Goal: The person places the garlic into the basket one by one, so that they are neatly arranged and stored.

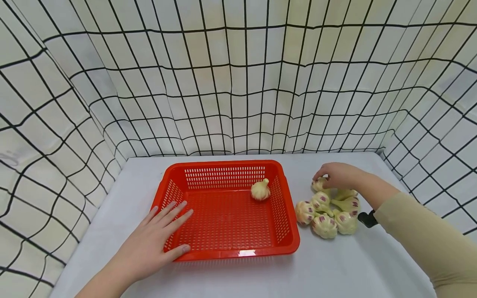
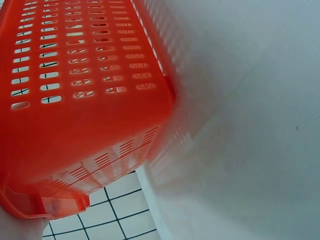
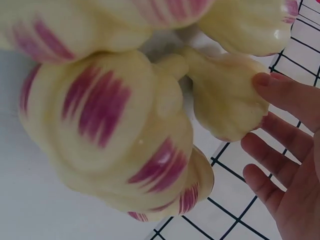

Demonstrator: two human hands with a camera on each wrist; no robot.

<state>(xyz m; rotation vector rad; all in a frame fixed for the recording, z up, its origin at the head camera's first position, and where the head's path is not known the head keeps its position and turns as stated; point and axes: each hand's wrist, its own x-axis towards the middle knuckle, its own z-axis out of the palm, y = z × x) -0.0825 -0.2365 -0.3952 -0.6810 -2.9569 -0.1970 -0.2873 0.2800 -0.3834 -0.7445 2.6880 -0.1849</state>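
Note:
On the left rim of a red plastic basket (image 1: 238, 253) lies my left hand (image 1: 152, 242), its fingers straight and spread over the inside. One garlic bulb (image 1: 259, 191) sits in the basket near its right wall. To the right of the basket is a cluster of several cream garlic bulbs with purple streaks (image 1: 324, 226). My right hand (image 1: 340, 176) pinches the rear-left garlic bulb (image 3: 227, 100) of that cluster between thumb and fingers. This bulb still lies among the others, its stem toward them.
A white cloth covers the table (image 1: 223, 281). Behind it and along both sides stands white sheeting with a black grid net (image 1: 246, 91). In the left wrist view the slotted outer wall of the basket (image 2: 85, 115) fills the upper left.

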